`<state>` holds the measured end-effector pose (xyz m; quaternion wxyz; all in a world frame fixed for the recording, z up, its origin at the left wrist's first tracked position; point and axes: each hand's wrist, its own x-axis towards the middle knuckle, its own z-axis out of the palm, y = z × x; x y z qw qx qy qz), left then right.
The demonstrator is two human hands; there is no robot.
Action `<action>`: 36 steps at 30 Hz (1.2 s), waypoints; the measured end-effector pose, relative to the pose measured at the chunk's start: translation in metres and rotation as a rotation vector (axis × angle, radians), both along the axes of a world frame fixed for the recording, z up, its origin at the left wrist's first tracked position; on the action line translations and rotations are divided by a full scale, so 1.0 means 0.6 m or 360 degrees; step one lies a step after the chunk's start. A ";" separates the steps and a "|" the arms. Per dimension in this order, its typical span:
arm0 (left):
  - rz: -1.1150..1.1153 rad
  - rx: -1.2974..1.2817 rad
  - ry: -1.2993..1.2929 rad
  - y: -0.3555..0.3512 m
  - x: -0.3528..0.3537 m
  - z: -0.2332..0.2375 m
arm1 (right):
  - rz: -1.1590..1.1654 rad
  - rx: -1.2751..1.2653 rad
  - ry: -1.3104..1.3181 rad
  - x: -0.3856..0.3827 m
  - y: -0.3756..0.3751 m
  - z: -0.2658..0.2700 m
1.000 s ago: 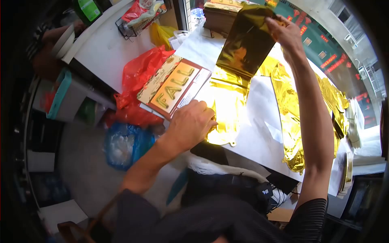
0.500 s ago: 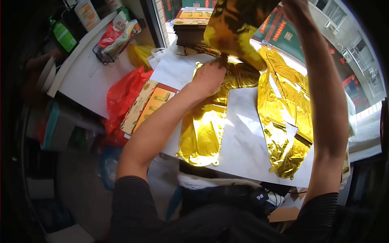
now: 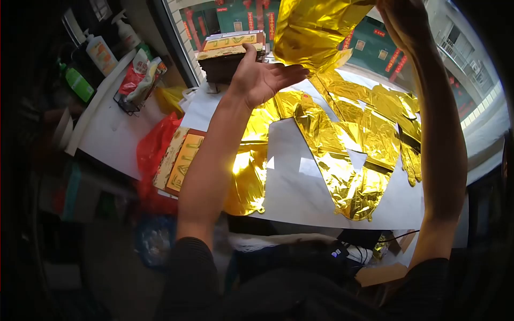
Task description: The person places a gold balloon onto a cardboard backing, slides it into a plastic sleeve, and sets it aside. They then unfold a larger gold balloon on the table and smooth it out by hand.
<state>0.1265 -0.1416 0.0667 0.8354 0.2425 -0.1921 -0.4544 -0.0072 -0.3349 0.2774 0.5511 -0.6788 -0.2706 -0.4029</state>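
Note:
My right hand (image 3: 402, 21), high at the upper right, grips the edge of a raised gold foil balloon (image 3: 316, 32), which hangs flat and uninflated. Beside the balloon's lower edge, my left hand (image 3: 259, 80) is turned palm up with its fingers stretched out and nothing in its grasp. Partly behind my left forearm lies another flat gold foil balloon (image 3: 250, 179). More crumpled gold foil balloons (image 3: 348, 139) are spread over the right half of the white marbled table (image 3: 289, 160), overlapping so that their outlines are hard to separate.
A stack of decorated boxes (image 3: 230, 59) stands at the table's back left. Another patterned box (image 3: 182, 160) lies by a red plastic bag (image 3: 155, 147) at the left edge. Pump bottles (image 3: 101, 56) and a wire basket (image 3: 131, 99) are on the left counter; a window lies behind.
My left hand has let go of the foil on the table and opened palm up. The held balloon has spread wider, and more gold foil shows at the right. The view has shifted.

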 end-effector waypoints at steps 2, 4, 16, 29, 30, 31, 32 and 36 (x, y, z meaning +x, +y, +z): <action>-0.0133 0.0017 0.0069 -0.028 -0.003 0.003 | 0.0099 -0.0059 0.0093 -0.029 -0.008 -0.025; -0.0077 0.0195 -0.0080 -0.059 -0.003 0.000 | 0.0024 -0.0185 0.0211 -0.060 -0.012 -0.047; 0.0102 0.0602 -0.0006 -0.239 -0.172 -0.116 | -0.0626 -0.0594 0.0687 -0.337 -0.097 -0.164; 0.0262 -0.0186 -0.0687 -0.358 -0.101 0.073 | -0.1186 -0.0376 0.0005 -0.441 -0.165 -0.233; 0.0242 -0.0164 -0.0699 -0.347 -0.101 0.072 | -0.1166 -0.0331 0.0054 -0.451 -0.146 -0.257; 0.0224 -0.0142 -0.0713 -0.337 -0.099 0.067 | -0.1143 -0.0284 0.0100 -0.461 -0.121 -0.287; 0.0240 0.0052 -0.0705 -0.335 -0.085 0.043 | -0.1071 -0.0109 0.0107 -0.455 -0.092 -0.324; 0.0326 0.0807 -0.0814 -0.318 -0.053 -0.090 | -0.1175 -0.0488 0.0620 -0.451 -0.050 -0.448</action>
